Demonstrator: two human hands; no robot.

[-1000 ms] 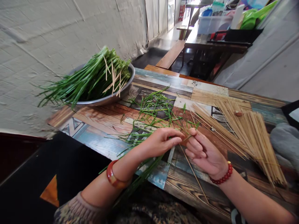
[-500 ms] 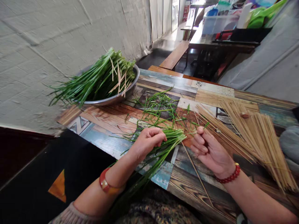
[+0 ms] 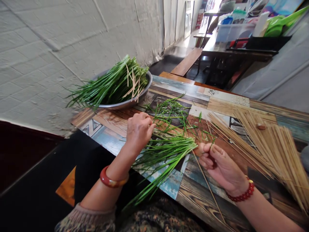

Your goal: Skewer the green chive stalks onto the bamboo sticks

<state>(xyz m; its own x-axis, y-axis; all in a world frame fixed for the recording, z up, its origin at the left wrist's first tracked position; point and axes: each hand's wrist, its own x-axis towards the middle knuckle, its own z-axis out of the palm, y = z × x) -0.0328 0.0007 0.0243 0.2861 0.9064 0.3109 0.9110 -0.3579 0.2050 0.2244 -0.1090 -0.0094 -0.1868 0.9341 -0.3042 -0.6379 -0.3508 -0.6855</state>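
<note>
Over a multicoloured plank-patterned table, beside a white brick-textured wall: left hand curled, contents indiscernible; right hand pinching a green scrap.

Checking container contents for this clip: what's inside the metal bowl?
Long green stalks fill the bowl, some hanging past its rim at picture left, with several thin pale sticks on top. The heap covers the bottom, so anything underneath can't be seen.
</note>
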